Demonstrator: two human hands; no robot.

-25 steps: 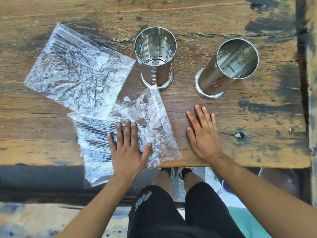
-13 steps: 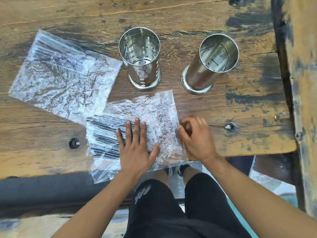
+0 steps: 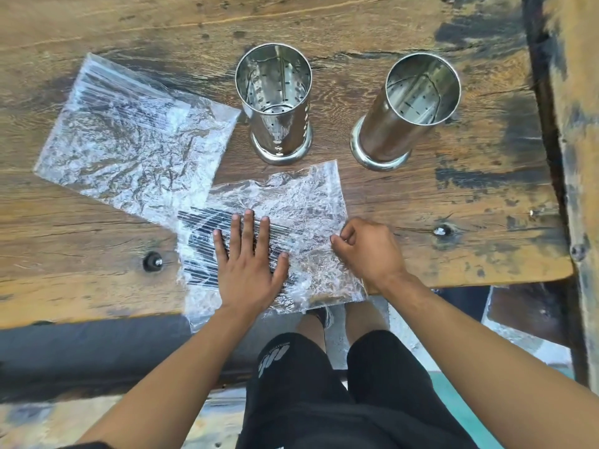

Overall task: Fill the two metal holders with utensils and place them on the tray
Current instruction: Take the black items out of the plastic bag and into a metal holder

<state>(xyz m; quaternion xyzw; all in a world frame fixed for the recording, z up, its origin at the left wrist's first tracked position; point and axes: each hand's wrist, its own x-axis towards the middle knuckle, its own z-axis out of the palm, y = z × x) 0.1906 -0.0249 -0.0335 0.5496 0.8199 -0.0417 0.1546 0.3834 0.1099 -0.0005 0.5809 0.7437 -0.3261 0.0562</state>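
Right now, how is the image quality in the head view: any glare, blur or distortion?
Head view: even daylight; glare on the crinkled near plastic bag and shiny metal holders; wide-angle lens makes the right holder appear to lean; slight softness at the frame edges; both hands sharp.

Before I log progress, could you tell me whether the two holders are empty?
Both empty: left holder and right holder show bare perforated interiors.
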